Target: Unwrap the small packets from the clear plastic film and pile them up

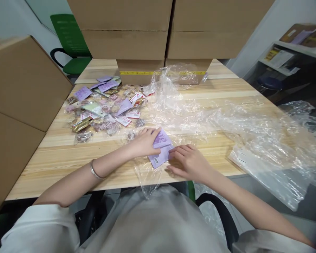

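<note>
Near the front of the table lies a purple packet [160, 158] with a small barcode at its lower left and a crease or flap across it. My left hand [145, 143] is closed on the packet's left side, thumb over its front. At its right edge, my right hand [188, 162] touches it with bent fingertips, the thumb apart and lower. Clear plastic film [148, 179] lies beneath the packet and hangs over the table's front edge. Whether another item is under my left palm is hidden.
Left of centre lies a heap of small packets [107, 84], purple, green and gold, with clear wrapped pieces. Crumpled clear plastic [179, 109] spreads across the middle and right. Large cardboard boxes [126, 42] stand at the back, and another box [20, 88] at the left.
</note>
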A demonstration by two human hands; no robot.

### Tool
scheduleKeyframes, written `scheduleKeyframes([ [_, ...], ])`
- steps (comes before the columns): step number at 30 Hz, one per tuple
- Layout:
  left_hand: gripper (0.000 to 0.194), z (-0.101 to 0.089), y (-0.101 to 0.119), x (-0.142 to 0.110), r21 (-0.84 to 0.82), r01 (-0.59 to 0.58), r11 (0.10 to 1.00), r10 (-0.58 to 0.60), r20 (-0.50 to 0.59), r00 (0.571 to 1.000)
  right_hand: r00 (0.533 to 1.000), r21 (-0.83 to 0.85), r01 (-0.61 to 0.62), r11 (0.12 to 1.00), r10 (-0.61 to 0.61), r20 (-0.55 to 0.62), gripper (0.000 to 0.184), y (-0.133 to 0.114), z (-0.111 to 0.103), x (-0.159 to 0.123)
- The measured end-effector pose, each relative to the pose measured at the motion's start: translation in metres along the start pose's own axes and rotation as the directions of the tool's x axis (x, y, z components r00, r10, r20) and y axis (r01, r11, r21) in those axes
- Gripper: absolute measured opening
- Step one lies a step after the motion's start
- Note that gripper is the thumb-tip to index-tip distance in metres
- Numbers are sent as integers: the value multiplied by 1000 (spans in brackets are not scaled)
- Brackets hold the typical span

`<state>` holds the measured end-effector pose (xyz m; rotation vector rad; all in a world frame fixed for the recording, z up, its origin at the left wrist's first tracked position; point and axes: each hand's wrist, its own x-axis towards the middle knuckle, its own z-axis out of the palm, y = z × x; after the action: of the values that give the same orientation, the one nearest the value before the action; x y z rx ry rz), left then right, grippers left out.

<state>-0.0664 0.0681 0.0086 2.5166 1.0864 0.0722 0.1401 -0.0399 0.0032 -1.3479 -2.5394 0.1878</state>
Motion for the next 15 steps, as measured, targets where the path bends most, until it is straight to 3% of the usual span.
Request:
scheduleKeyframes([
  [2,82,-7,-4,4,-60,-1,998,2,7,1000,993,-43,-108,993,106,-49,44,-6,4,9],
  [5,55,-21,-13,7,-195,-21,981,16,-29,999,974,-132,-213,968,201,-101,72,-21,12,24],
  [8,49,-31,-20,3,-269,-54,962,42,-49,998,965,-188,-262,947,261,-33,94,-39,21,39],
  [12,56,-36,-19,-11,-209,-67,976,47,-97,994,925,-199,-303,932,338,174,85,-57,26,55],
  [15,64,-28,-9,-22,-46,-22,999,12,-211,977,898,-183,-343,921,379,225,72,-63,21,64],
])
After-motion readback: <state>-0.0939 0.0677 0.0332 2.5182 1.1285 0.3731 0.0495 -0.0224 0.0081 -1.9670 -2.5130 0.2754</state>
